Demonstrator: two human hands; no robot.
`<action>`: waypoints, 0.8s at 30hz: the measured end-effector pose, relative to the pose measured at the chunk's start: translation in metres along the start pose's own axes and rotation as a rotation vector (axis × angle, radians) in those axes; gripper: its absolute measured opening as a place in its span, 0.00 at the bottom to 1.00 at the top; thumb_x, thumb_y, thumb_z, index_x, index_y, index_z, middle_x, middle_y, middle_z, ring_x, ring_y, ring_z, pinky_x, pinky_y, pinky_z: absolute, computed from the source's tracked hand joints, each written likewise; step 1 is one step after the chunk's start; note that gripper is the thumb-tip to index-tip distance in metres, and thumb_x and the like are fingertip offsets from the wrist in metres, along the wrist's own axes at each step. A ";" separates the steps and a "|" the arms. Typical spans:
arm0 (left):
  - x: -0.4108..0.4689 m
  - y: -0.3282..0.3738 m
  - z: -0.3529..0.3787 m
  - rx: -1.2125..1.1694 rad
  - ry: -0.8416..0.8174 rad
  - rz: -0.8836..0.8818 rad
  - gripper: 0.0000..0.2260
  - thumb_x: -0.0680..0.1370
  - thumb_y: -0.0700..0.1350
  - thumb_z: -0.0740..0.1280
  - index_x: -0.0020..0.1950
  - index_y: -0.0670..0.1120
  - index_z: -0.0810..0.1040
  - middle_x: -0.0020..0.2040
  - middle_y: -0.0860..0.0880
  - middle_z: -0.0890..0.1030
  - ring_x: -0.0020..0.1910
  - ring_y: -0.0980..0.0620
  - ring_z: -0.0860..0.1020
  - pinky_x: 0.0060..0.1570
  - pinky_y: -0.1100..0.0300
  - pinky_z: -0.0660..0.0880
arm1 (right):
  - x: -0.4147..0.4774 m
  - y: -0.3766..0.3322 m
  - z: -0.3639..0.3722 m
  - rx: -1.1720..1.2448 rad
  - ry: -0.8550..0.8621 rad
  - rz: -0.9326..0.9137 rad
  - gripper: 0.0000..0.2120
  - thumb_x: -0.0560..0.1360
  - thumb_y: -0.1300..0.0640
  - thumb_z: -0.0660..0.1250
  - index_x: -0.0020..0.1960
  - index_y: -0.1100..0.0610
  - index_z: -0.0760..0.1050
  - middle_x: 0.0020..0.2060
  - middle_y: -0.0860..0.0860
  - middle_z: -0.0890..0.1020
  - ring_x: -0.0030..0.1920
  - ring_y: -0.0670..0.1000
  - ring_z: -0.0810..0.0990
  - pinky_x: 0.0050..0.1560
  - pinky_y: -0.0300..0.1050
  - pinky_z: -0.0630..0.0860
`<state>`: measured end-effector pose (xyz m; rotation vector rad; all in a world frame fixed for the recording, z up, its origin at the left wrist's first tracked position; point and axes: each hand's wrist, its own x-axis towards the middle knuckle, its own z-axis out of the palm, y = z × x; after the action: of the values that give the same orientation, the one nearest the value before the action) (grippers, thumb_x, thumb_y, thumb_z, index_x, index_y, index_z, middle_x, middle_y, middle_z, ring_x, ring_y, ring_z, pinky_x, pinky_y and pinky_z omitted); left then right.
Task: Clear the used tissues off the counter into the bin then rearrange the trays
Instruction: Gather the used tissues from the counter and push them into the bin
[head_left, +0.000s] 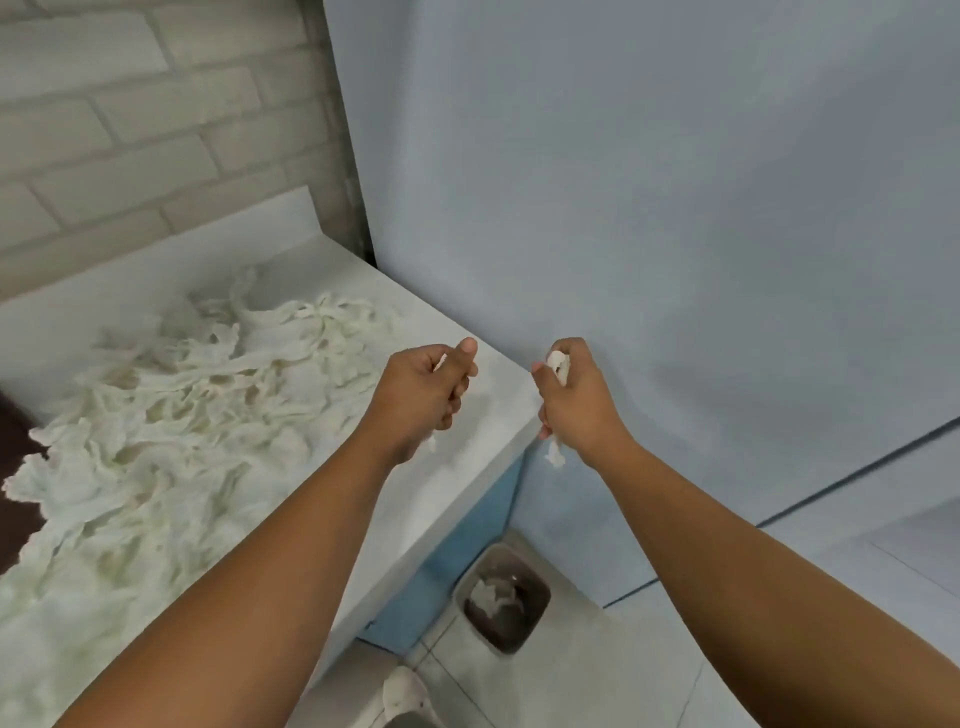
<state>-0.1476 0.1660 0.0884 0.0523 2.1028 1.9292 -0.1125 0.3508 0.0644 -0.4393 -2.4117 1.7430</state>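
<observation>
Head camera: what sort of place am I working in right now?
Probably a washroom or utility corner: a white counter heaped with used tissues against a brick wall, and a small bin on the tiled floor below.

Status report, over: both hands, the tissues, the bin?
Left hand grips tissue scrap; right hand grips tissue wad. Large tissue pile on counter. Bin on floor beside counter, some tissue inside; nothing in the way.
</observation>
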 end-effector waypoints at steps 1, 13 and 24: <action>-0.006 -0.008 0.016 0.054 -0.010 -0.038 0.23 0.77 0.62 0.66 0.34 0.45 0.74 0.30 0.48 0.71 0.27 0.52 0.65 0.26 0.61 0.64 | -0.009 0.014 -0.011 -0.016 -0.006 0.021 0.05 0.81 0.52 0.61 0.54 0.50 0.66 0.40 0.55 0.73 0.31 0.52 0.73 0.27 0.46 0.77; -0.026 -0.207 0.118 0.416 -0.187 -0.464 0.29 0.79 0.68 0.55 0.26 0.49 0.64 0.24 0.52 0.67 0.23 0.52 0.64 0.31 0.57 0.61 | -0.080 0.198 -0.033 -0.135 -0.178 0.429 0.23 0.79 0.45 0.63 0.42 0.66 0.77 0.26 0.49 0.70 0.24 0.44 0.66 0.25 0.36 0.63; 0.020 -0.413 0.124 0.674 -0.178 -0.588 0.25 0.82 0.57 0.55 0.46 0.37 0.78 0.41 0.37 0.78 0.34 0.43 0.74 0.33 0.54 0.68 | -0.076 0.371 0.026 -0.294 -0.105 0.645 0.24 0.79 0.48 0.62 0.26 0.51 0.66 0.23 0.49 0.69 0.27 0.50 0.68 0.33 0.42 0.65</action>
<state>-0.0693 0.2474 -0.3278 -0.2219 2.2146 0.8217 0.0102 0.4109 -0.2897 -1.3164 -2.8173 1.6222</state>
